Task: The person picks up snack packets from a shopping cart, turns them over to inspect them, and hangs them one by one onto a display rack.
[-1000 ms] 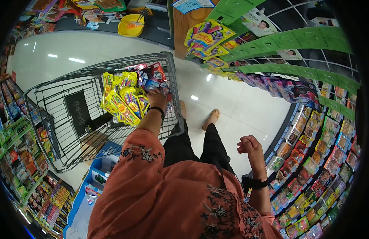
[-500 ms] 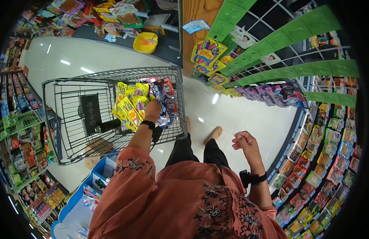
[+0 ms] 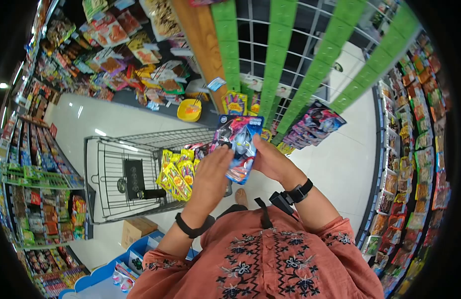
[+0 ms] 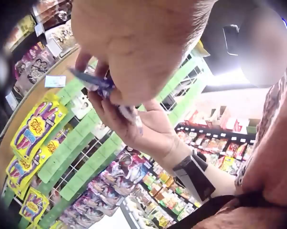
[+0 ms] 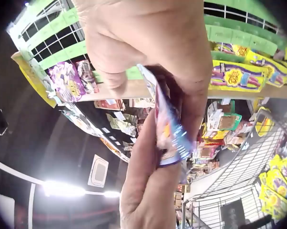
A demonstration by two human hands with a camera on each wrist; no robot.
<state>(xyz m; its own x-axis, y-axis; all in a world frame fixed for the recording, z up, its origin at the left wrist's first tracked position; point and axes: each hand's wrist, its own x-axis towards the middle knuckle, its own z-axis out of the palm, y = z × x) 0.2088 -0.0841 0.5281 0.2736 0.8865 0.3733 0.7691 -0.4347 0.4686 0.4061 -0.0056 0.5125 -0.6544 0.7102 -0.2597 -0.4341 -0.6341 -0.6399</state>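
While left hand (image 3: 210, 172) and right hand (image 3: 273, 157) pinch narrowly glossy packet (image 3: 244, 142) near cart (image 3: 134, 179), packet seems light, soft, perhaps slippery; side edges probably give best hold.

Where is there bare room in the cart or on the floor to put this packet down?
In the cart, bare wire shows beside the black panel, left of the yellow packets in the head view. On the floor, a bare stretch lies between the hanging packets and the right shelves. Crowded: where the yellow packets lie; the left hand partly hides that end.
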